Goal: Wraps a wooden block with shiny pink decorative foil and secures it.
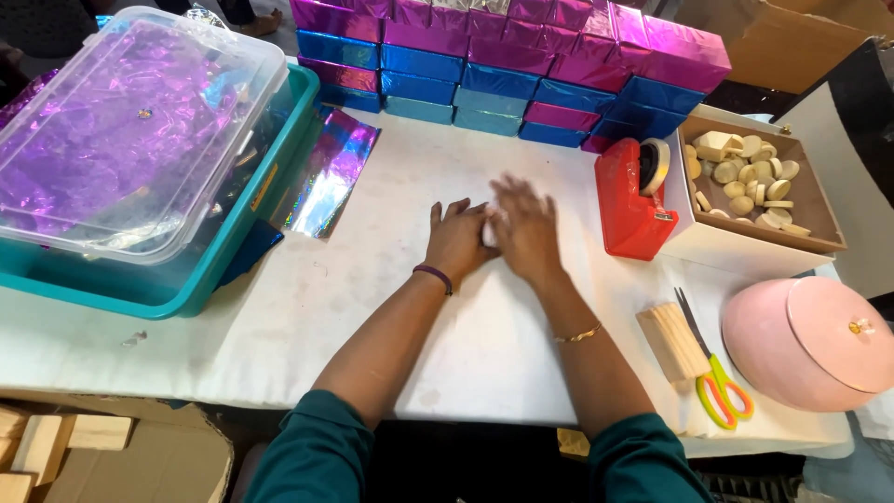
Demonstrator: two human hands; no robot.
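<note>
Centrally on the desk (307, 307): one small white piece (488, 233), mostly hidden, pressed between left hand (458, 240) and right hand (523, 231), both flat with fingers spread, seemingly to pin it. Nearby toward the right edge: red tape dispenser (631, 210), green-handled scissors (715, 373), presumably kept within reach; foil-wrapped boxes (503, 65) stacked along the far edge.

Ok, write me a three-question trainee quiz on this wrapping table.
1. True or false: the scissors lie right of the wooden block.
2. What sits directly left of the open box of wooden pieces? A) pink round container B) red tape dispenser C) teal tray
3. What colours are the stacked wrapped boxes?

Key
1. True.
2. B, the red tape dispenser.
3. Magenta and blue.
</note>
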